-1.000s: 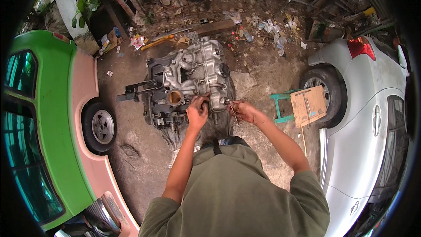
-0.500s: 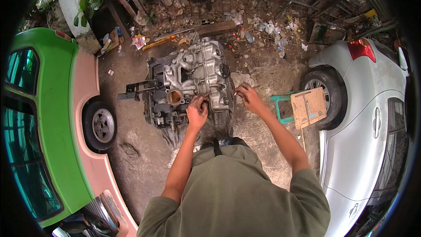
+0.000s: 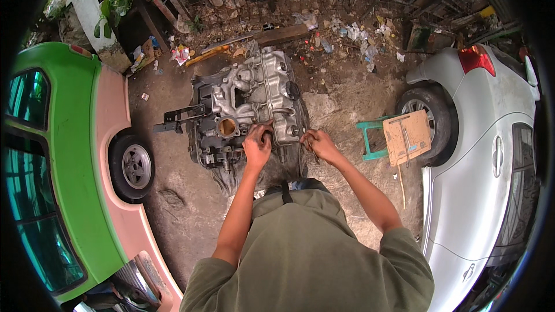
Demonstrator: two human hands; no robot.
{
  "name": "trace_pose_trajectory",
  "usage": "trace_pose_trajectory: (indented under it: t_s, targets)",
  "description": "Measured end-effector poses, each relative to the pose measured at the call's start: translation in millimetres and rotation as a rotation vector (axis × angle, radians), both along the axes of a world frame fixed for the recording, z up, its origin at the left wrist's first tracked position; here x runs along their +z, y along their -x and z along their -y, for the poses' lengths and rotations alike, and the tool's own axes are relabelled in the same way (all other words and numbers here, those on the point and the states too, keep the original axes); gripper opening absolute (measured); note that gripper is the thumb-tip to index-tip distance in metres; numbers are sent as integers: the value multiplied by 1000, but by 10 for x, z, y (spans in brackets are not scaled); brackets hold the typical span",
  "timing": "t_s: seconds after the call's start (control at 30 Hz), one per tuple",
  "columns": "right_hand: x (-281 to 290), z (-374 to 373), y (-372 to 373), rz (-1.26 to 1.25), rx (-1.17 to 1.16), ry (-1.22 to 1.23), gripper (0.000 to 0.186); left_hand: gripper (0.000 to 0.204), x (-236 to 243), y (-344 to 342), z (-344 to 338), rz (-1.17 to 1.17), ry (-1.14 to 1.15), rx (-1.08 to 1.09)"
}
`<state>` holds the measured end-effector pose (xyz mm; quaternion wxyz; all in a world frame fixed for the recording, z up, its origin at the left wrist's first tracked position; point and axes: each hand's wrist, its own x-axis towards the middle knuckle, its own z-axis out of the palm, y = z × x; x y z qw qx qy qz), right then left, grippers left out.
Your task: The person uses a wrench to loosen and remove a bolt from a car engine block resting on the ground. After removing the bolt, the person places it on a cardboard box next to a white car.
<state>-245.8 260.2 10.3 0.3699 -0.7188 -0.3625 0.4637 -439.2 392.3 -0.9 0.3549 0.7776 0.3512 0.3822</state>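
Observation:
A car engine (image 3: 222,101) sits on the ground in front of me, with a silvery valve cover (image 3: 276,78) along its right side. My left hand (image 3: 257,143) rests at the near end of that cover, beside the round tan-coloured opening (image 3: 228,127). Its fingers are curled, and whatever they grip is hidden. By the cover's near right edge, next to a small round fitting (image 3: 295,130), my right hand (image 3: 319,145) is closed in a pinch. Something thin and dark shows below its fingers, too small to name.
On the right, a green stool (image 3: 370,138) stands beside a tan board (image 3: 407,138) with a metal tool on it, near a silver car (image 3: 468,196). A green and pink car (image 3: 75,167) flanks the left. Litter (image 3: 358,37) and a wooden plank (image 3: 283,35) lie beyond the engine.
My right hand has come down and left, closer to the near end of the valve cover. The left hand stays at about the same spot on the engine. The view has shifted slightly.

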Motion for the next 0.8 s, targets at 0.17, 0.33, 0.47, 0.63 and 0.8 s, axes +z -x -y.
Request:
trace_pose_trajectory:
  t_s: [0.17, 0.33, 0.47, 0.63, 0.8]
  targets:
    - [113, -85, 10, 20, 29, 74, 26, 25, -54, 25, -31, -19, -15, -36]
    - [359, -191, -16, 71, 79, 161, 23, 24, -85, 29, -41, -35, -37, -51]
    - [459, -269, -29, -7, 94, 211, 23, 24, -63, 5, -39, 20, -75, -41]
    - [473, -302, -92, -46, 140, 231, 26, 24, -16, 15, -12, 6, -24, -24]
    - [381, -366, -190, -105, 165, 251, 29, 25, -16, 21, -17, -40, -19, -30]
